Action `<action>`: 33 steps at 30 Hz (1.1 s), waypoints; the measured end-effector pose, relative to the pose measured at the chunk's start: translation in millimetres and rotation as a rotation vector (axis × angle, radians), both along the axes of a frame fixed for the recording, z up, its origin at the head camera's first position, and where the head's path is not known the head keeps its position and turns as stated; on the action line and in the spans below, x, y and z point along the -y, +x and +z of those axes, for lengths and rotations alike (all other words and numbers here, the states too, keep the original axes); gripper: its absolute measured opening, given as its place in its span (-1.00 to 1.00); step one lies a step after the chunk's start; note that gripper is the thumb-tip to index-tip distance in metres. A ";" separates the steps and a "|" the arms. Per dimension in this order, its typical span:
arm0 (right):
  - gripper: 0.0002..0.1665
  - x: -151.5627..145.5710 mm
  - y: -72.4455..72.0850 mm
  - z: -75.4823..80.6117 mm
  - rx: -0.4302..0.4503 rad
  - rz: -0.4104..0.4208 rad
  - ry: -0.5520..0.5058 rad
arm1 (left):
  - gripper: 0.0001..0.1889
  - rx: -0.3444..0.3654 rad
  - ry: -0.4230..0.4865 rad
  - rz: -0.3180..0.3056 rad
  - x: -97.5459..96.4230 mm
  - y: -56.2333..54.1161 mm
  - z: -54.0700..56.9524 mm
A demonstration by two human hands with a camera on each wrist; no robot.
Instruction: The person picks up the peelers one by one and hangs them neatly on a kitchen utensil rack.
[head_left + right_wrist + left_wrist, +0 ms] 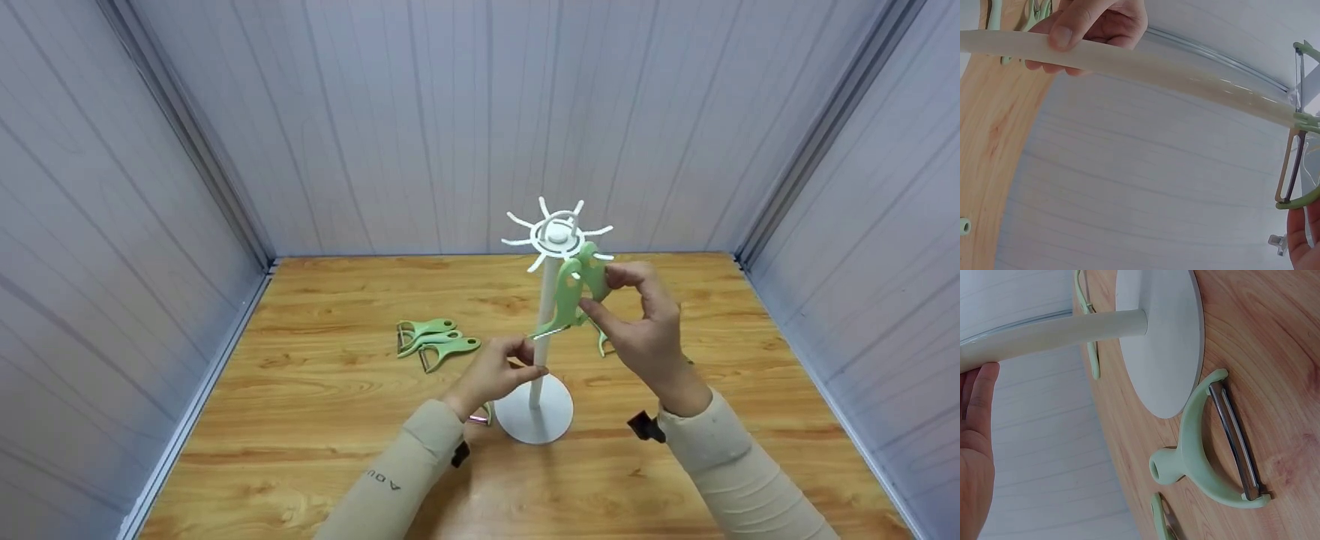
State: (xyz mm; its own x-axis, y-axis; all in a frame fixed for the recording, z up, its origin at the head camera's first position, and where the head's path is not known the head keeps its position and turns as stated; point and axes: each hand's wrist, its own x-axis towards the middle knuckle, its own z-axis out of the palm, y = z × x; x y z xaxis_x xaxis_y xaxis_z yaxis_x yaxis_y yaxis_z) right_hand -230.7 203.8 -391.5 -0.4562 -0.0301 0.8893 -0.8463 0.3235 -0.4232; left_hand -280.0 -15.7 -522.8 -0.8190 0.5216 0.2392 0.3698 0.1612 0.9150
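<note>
A white stand has a round base [551, 424], an upright post [547, 296] and a ring of hooks [559, 237] on top. My left hand [491, 367] grips the post low down, thumb and fingers around it. With thumb and fingers, my right hand [649, 334] pinches a green peeler [595, 279] at the hooks on the near right side. Another green peeler [568, 300] hangs from a neighbouring hook, blade end down, overlapping the held one in the head view. In the right wrist view, blades of both peelers show at the right edge.
Several green peelers [431, 339] lie in a cluster on the wooden table [322, 420], left of the stand. One more peeler [1190, 444] lies beside the base, partly hidden by the left arm in the head view. Another peeler [602, 343] lies behind my right hand. Panelled walls enclose the table.
</note>
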 end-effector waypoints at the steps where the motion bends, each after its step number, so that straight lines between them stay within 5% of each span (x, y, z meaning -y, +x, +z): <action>1: -0.42 1.2 0.4 -0.3 -0.004 0.001 0.004 | -0.87 -0.001 0.002 -0.003 0.1 -0.2 -0.1; 12: -0.34 6.5 4.1 -2.5 -0.038 0.032 0.005 | -0.87 -0.013 -0.010 -0.012 0.5 -0.9 -1.8; 24: -0.22 -7.6 5.3 -4.3 -0.032 -0.018 -0.010 | -0.85 -0.077 -0.023 0.006 0.9 -1.0 -1.1; 33: -0.23 -23.5 -2.8 -12.0 0.005 -0.057 -0.028 | -0.86 -0.055 -0.019 0.007 0.7 -0.2 -0.5</action>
